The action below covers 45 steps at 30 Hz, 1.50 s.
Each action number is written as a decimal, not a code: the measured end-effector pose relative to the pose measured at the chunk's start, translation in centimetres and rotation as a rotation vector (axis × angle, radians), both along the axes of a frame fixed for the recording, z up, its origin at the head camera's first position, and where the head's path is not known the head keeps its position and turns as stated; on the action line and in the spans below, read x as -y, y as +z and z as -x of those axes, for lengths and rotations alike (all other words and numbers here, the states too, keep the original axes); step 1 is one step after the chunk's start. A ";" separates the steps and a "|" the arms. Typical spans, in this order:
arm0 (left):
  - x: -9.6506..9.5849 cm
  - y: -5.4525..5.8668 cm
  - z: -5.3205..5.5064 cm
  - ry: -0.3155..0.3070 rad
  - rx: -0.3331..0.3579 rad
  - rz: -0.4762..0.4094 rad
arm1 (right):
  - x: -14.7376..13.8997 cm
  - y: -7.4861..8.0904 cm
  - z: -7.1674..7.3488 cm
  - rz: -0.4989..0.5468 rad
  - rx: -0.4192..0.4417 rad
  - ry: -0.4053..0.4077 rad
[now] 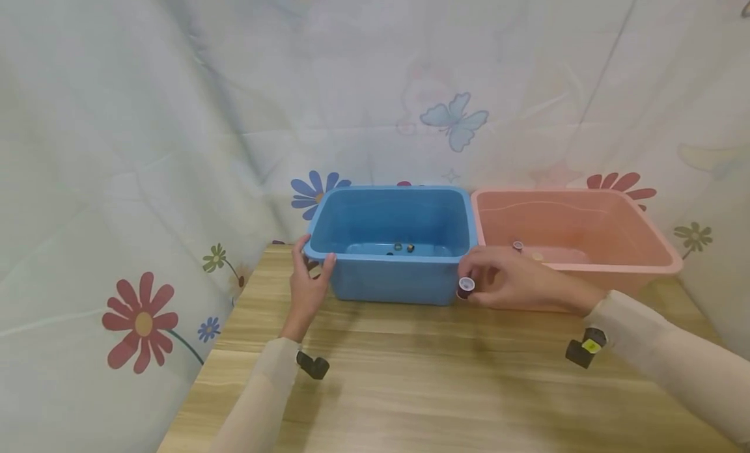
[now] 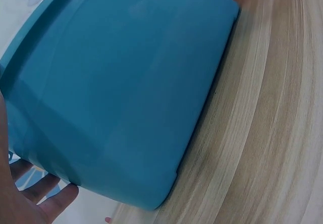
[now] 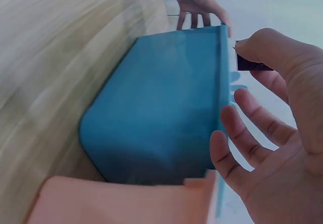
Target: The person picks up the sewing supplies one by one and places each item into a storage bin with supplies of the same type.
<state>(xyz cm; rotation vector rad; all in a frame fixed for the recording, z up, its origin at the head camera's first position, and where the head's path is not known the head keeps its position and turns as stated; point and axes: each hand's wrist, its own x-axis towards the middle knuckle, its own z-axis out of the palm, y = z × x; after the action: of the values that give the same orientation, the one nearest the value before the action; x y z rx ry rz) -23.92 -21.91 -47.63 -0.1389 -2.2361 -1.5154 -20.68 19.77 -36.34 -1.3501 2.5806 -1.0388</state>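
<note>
My left hand (image 1: 307,291) grips the front left corner of a blue plastic bin (image 1: 392,280), with the thumb at the front and the fingers along the side wall. In the left wrist view its fingers (image 2: 59,203) lie against that side. At the bin's front right corner, my right hand (image 1: 515,280) pinches a small dark spool (image 1: 465,288) with a white ringed end between thumb and forefinger. The right wrist view shows the spool's dark side (image 3: 252,64), and the other fingers spread beside the blue rim. Several tiny round pieces (image 1: 410,248) lie on the blue bin's floor.
A pink bin (image 1: 615,268) stands against the blue bin's right side. Inside it are a small white-ringed piece (image 1: 518,246) and a pale round piece (image 1: 537,256). Both bins stand on a wood-grain table (image 1: 410,381), before a printed curtain (image 1: 375,82).
</note>
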 end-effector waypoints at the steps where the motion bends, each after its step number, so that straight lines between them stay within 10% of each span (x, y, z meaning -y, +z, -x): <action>1: 0.0 0.0 0.0 0.000 0.001 -0.002 | -0.1 0.3 0.1 0.007 0.016 -0.002; 10: -0.2 0.1 -0.2 0.002 0.017 -0.017 | -1.3 3.0 1.4 0.000 0.038 -0.045; 18: -0.2 0.3 -0.3 0.009 0.026 -0.017 | -3.0 7.2 1.2 -0.363 -0.201 -0.318; 25: -0.2 0.3 -0.2 0.005 0.030 -0.015 | -3.9 7.4 3.6 -0.126 0.149 -0.298; 32: -0.3 0.3 -0.1 0.009 0.017 -0.025 | -4.9 7.6 5.9 -0.068 0.011 -0.310; 45: -0.2 0.3 -0.2 0.015 0.037 -0.015 | -7.7 7.3 8.8 -0.092 0.046 -0.414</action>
<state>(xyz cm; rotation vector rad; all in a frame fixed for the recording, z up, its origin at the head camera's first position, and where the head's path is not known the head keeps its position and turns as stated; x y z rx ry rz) -23.76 -21.68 -47.36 -0.0906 -2.2487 -1.5388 -29.51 27.52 -29.06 -0.7765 2.9007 -0.9631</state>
